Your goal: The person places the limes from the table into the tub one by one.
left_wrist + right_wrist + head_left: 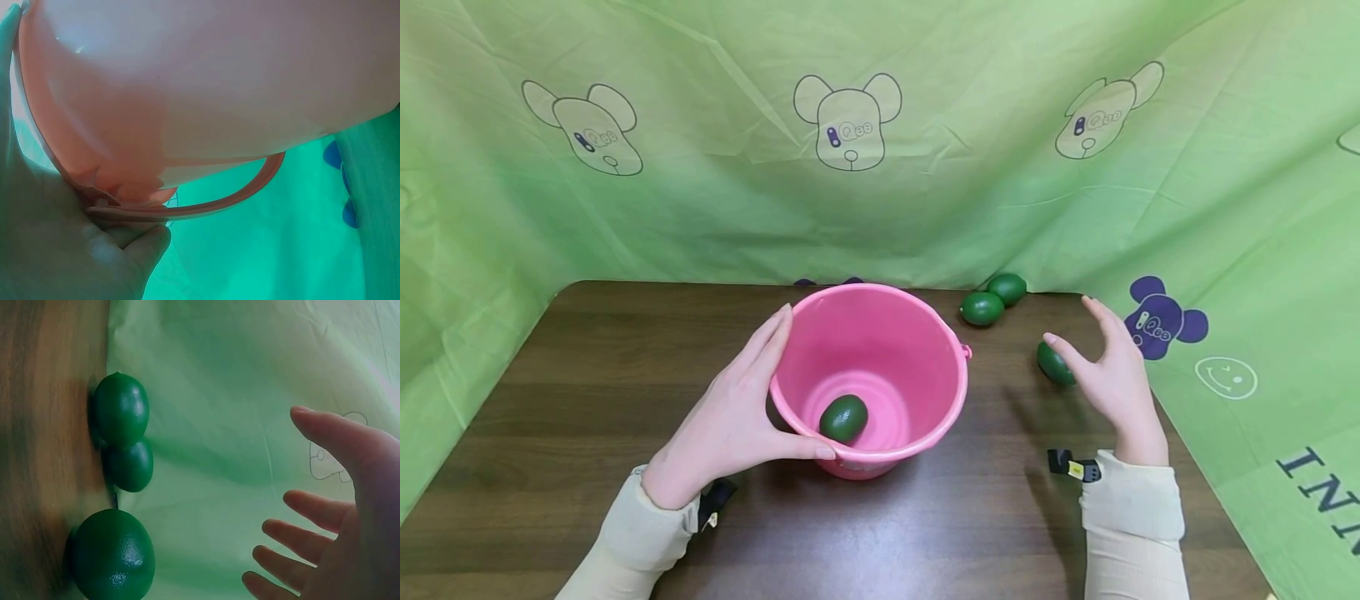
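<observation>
3 glossy green oval fruits [114,553] lie on a brown wood-grain table [37,437] at the left; the upper 2 overlap, while the lower reaches the view's bottom edge. Apart from them, the bare right hand [362,519] spreads its thumb from 4 fingers before a pale green fabric sheet [206,394] with a thin outline drawing [322,465].

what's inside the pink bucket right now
One dark green fruit shows inside the pink bucket, left of centre in the head view. What lies directly beneath the fruit is covered, and the near rim hides the inner wall below it.
</observation>
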A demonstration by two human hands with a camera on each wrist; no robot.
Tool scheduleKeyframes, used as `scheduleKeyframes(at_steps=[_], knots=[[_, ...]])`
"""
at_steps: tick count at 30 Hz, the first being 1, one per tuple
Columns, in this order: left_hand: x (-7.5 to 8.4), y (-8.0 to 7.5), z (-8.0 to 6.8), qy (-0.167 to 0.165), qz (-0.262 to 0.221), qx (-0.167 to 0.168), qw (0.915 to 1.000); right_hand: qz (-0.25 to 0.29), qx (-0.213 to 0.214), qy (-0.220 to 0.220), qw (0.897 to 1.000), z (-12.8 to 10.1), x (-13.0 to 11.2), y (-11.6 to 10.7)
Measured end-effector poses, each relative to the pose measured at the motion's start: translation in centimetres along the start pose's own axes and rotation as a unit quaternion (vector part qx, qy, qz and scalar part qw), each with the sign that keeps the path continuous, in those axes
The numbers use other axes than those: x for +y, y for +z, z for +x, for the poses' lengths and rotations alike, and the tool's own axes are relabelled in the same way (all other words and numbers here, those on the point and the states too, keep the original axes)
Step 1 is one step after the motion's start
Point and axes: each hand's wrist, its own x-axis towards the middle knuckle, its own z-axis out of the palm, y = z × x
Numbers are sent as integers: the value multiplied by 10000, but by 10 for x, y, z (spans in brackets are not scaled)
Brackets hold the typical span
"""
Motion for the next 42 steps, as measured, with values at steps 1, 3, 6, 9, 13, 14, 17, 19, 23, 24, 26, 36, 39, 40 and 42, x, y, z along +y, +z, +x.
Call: scheduleKeyframes(at_steps=[1, 3, 6, 9, 13, 14, 17, 19, 23, 24, 26, 36, 39, 40, 42], knots=[[0, 0, 0, 1, 0, -2, 10000, -17, -39, -2, 10000, 0, 1, 0], [0, 0, 0, -7, 1, -8, 10000, -54, -94, -11, 9999, 0, 3, 1], [0, 0, 0, -11, 7, -7, 10000, -64, -189, -16, 9998, 0, 4, 1], [-1, 1, 0, -7, 12, -5, 10000, -72, -296, 27, 9995, 0, 5, 1], [-1, 1, 0, 12, 22, 11, 10000, -104, -427, 64, 9990, 0, 6, 1], [-1, 1, 0, 23, 25, 14, 10000, -113, -455, 66, 9989, 0, 7, 1], [-1, 1, 0, 37, 29, 25, 10000, -139, -541, 90, 9984, 0, 9, 1], [-1, 1, 0, 35, 20, 22, 10000, -165, -596, 106, 9980, 0, 10, 1], [-1, 1, 0, 23, 25, 10, 10000, -229, -703, 132, 9972, 0, 11, 1], [-1, 1, 0, 23, 24, 6, 10000, -240, -722, 128, 9970, 1, 11, 1], [-1, 1, 0, 27, 26, 4, 10000, -241, -751, 121, 9968, 1, 11, 1], [-1, 1, 0, 37, -6, 9, 10000, -330, -885, 113, 9955, 2, 16, 4], [-1, 1, 0, 55, -2, 16, 10000, -367, -960, 127, 9946, 2, 18, 5], [-1, 1, 0, 58, 3, 19, 10000, -383, -985, 130, 9943, 2, 18, 6], [-2, 1, 0, 74, 16, 35, 10000, -414, -1022, 117, 9938, 3, 19, 7]])
